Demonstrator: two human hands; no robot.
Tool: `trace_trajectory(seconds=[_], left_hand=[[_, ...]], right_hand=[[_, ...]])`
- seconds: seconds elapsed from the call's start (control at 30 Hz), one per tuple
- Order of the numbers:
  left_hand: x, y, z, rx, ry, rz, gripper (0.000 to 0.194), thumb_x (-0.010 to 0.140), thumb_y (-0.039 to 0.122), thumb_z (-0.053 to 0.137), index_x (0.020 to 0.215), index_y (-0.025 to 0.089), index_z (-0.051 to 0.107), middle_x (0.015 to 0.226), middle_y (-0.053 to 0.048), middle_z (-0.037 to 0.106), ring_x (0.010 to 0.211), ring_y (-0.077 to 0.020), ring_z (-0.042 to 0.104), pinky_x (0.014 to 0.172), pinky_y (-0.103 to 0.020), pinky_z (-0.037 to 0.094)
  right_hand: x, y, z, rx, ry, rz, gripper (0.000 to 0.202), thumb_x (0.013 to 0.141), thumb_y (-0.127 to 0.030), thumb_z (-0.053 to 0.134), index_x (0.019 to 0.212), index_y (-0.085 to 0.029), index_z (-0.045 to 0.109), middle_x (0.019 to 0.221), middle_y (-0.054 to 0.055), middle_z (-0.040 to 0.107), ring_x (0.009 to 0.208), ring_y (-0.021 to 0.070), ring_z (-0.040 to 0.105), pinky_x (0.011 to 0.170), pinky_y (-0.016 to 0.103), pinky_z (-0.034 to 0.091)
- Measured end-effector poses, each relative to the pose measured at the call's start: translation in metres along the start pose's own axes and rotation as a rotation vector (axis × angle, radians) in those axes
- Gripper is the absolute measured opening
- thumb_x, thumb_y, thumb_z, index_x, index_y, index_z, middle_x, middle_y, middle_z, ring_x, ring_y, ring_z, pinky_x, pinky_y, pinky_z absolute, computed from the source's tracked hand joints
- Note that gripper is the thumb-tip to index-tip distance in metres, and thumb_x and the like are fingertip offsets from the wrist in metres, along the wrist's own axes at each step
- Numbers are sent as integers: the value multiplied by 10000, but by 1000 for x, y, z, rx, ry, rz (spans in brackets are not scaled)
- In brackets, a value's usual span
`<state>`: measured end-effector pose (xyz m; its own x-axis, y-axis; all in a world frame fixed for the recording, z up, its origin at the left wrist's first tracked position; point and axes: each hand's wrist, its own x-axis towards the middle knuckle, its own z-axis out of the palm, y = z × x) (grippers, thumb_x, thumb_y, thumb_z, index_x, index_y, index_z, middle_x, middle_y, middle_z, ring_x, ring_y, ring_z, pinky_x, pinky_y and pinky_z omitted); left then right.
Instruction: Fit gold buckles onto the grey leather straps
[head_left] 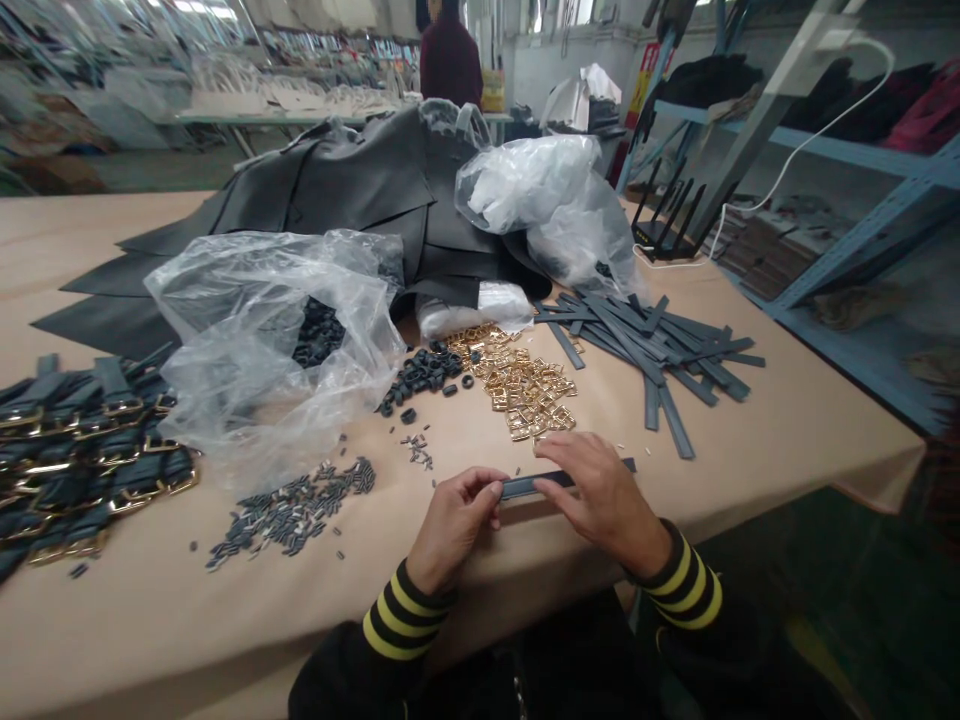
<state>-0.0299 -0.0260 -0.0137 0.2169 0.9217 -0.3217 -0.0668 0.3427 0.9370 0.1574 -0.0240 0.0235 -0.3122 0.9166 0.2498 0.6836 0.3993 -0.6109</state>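
A dark strap (525, 485) lies level across the near part of the table, its left end pinched between the thumb and fingers of my left hand (459, 518). Over the strap's middle is my right hand (600, 490), thumb against the near side and fingers bent, near the gold buckles. The strap's right end sticks out past this hand. Gold buckles (521, 385) are heaped just beyond my hands, with black loops (424, 375) to their left. More dark straps (660, 345) are piled at the right. Small metal pieces (292, 510) are spread left of my left hand.
Finished-looking straps with buckles (90, 460) are stacked at the left edge of the table (810, 440). A clear plastic bag (277, 340) holds black loops. Behind are dark sheets (337, 190), a white bag (532, 185) and a router (667, 235). A person (451, 55) stands far back.
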Motion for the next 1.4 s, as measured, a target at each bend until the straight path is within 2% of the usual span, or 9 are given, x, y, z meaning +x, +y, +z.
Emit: trace_trajectory(seconds=[0.1, 0.2, 0.33, 0.77, 0.93, 1.0, 1.13, 1.27, 1.4], left_hand=[[2, -1, -1, -44, 16, -11, 261, 699, 299, 622, 877, 112, 584, 566, 23, 568, 467, -66, 507, 468, -174, 406], [3, -3, 0, -169, 96, -77, 285, 686, 281, 638, 900, 119, 542, 579, 13, 609, 471, -68, 553, 504, -171, 452], [5, -4, 0, -239, 147, -130, 255, 703, 255, 625, 888, 111, 526, 594, -22, 646, 480, -72, 590, 523, -166, 491], [9, -3, -1, -191, 151, -134, 228, 715, 261, 615, 851, 97, 534, 576, -57, 664, 458, -88, 605, 484, -151, 494], [8, -4, -3, -193, 142, -107, 328, 677, 316, 647, 910, 108, 546, 574, -32, 647, 465, -94, 589, 491, -183, 482], [7, -5, -3, -173, 127, -86, 327, 680, 349, 637, 894, 109, 575, 608, -33, 645, 503, -101, 588, 520, -201, 481], [4, -9, -5, -60, 163, 70, 246, 697, 339, 617, 784, 109, 622, 731, -46, 641, 678, -131, 592, 659, -233, 472], [3, -12, -7, 7, 220, 207, 260, 698, 242, 611, 934, 136, 576, 929, -58, 619, 837, -149, 579, 786, -263, 443], [4, -14, -7, -41, 233, 202, 255, 695, 210, 600, 927, 139, 520, 986, -78, 589, 888, -166, 571, 822, -313, 443]], right_hand=[[3, 4, 9, 202, -274, 93, 128, 773, -242, 530, 837, -166, 609, 720, 37, 632, 672, 154, 582, 646, 284, 454], [3, 11, 23, 539, -393, 352, 161, 794, -282, 491, 778, -141, 565, 624, 6, 589, 492, 89, 542, 463, 197, 427], [2, 16, 36, 802, -417, 528, 226, 769, -352, 524, 767, -126, 538, 628, -1, 585, 459, 61, 534, 429, 168, 434], [5, 18, 42, 978, -488, 527, 228, 757, -339, 548, 818, -129, 487, 694, 24, 628, 505, 70, 582, 461, 169, 454], [5, 14, 43, 831, -472, 468, 124, 786, -266, 487, 827, -155, 451, 682, 11, 618, 477, 76, 554, 450, 186, 442], [3, 8, 42, 554, -358, 355, 41, 787, -197, 458, 812, -169, 474, 702, 16, 612, 539, 103, 565, 515, 228, 459], [0, -4, 41, 3, -86, 71, 164, 741, -79, 451, 831, -193, 527, 826, 52, 590, 797, 188, 549, 727, 319, 435], [-2, -4, 44, -47, -47, 48, 221, 725, -90, 493, 925, -183, 498, 889, 72, 573, 837, 212, 530, 744, 336, 436], [-3, 0, 49, -5, -48, 73, 181, 726, -114, 519, 887, -193, 492, 852, 52, 569, 802, 202, 536, 722, 327, 441]])
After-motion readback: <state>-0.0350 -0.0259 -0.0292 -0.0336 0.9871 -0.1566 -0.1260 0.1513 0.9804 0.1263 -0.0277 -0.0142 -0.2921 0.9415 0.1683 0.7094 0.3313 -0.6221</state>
